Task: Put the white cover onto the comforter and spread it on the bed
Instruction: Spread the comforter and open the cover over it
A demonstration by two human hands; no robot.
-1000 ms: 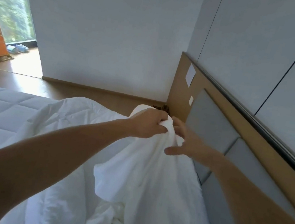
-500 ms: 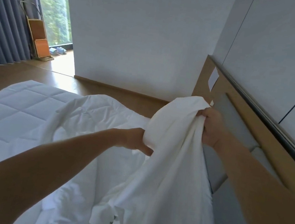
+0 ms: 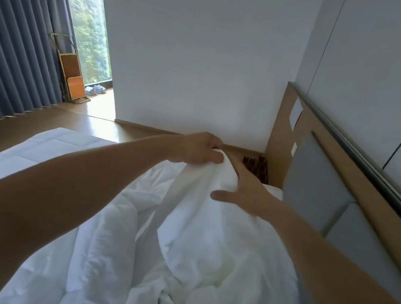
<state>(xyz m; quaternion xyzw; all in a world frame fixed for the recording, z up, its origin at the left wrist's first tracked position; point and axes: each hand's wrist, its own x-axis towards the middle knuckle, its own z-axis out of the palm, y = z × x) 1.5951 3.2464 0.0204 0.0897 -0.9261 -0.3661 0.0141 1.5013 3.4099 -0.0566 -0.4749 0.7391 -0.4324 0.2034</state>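
Note:
The white cover [image 3: 210,228] lies bunched over the quilted white comforter [image 3: 56,155] near the head of the bed. My left hand [image 3: 199,149] is closed on the cover's top corner and holds it raised. My right hand [image 3: 245,189] rests flat against the right side of that raised corner, fingers stretched out and thumb spread. The cover's lower part is crumpled at the bottom of the view. The comforter's quilted squares show at the left.
A padded grey headboard [image 3: 315,190] in a wooden frame [image 3: 281,136] runs along the right. A white wall stands ahead. Wooden floor [image 3: 92,124], grey curtains [image 3: 14,43], a window and a folded orange rack [image 3: 73,82] are at the left.
My left hand has moved up from the cover's lower edge and taken the top corner. My right hand has let go of that corner and now lies open against it. The view has swung left.

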